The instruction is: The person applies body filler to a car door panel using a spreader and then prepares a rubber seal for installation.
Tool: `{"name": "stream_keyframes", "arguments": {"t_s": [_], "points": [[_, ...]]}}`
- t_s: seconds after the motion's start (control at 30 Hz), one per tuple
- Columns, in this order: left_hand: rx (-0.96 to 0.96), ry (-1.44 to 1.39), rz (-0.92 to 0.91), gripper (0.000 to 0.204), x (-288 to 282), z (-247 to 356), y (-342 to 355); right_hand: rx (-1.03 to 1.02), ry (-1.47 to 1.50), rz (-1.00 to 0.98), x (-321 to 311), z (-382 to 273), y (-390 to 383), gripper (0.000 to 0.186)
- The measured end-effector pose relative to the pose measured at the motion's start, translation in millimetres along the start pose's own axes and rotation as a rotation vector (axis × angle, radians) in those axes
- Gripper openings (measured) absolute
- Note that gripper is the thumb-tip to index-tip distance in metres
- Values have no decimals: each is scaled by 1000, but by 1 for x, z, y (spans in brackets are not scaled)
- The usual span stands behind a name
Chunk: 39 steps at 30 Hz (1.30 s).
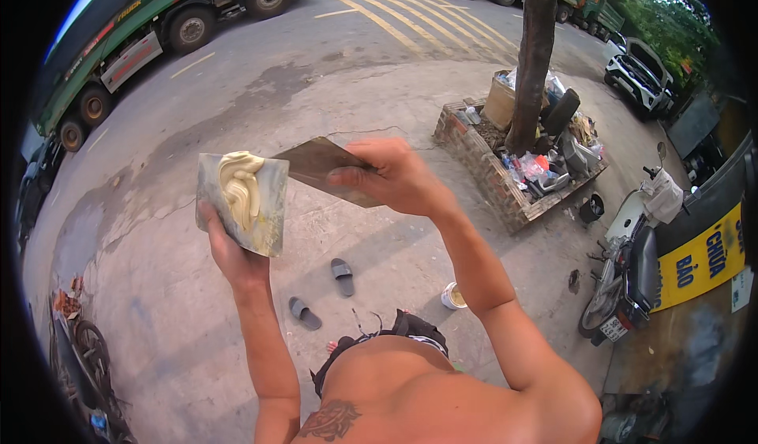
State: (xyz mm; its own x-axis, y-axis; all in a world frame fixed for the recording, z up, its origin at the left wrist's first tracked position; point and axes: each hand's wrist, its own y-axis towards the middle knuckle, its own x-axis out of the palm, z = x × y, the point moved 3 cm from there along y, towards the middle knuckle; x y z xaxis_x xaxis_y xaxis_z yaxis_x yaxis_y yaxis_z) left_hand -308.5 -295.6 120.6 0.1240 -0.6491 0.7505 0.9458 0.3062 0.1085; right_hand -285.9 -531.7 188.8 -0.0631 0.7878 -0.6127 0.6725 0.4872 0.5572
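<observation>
My left hand (pixel 234 253) holds a flat, smeared metal plate (pixel 272 199) from below, the thumb over its left edge. A thick swirl of cream-coloured paste (pixel 241 187) lies on the plate. In my right hand (pixel 399 177) is a thin, wide spreader blade (pixel 322 169), gripped along its right end between thumb and fingers. The blade tilts down to the right, and its left end reaches the plate's upper right edge; whether they touch I cannot tell. Below my right forearm a white tub (pixel 452 296) with the same pale colour inside stands on the ground.
Two grey slippers (pixel 342 276) lie on the concrete before me. A brick planter (pixel 505 199) with a tree trunk (pixel 537 57) and rubbish stands ahead right. A motorbike (pixel 628 274) is parked at right, another bike (pixel 87 357) at left. Green trucks (pixel 189 29) line the road.
</observation>
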Motion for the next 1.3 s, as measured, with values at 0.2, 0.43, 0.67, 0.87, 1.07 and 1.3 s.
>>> {"name": "stream_keyframes", "arguments": {"t_s": [0.2, 0.43, 0.67, 0.87, 1.07, 1.3], "points": [[325, 78, -48, 57, -4, -21, -3, 606, 921, 633, 53, 21, -38, 39], [89, 849, -575, 54, 19, -22, -33, 179, 821, 1077, -10, 19, -6, 30], [64, 136, -56, 41, 20, -21, -23, 57, 306, 688, 24, -16, -12, 29], [479, 493, 18, 41, -8, -5, -21, -11, -234, -5, 20, -13, 9, 26], [508, 491, 123, 61, -15, -13, -27, -347, -189, 102, 60, -43, 0, 28], [617, 364, 142, 60, -9, -9, -32, -428, -209, 164, 55, -52, 10, 36]]}}
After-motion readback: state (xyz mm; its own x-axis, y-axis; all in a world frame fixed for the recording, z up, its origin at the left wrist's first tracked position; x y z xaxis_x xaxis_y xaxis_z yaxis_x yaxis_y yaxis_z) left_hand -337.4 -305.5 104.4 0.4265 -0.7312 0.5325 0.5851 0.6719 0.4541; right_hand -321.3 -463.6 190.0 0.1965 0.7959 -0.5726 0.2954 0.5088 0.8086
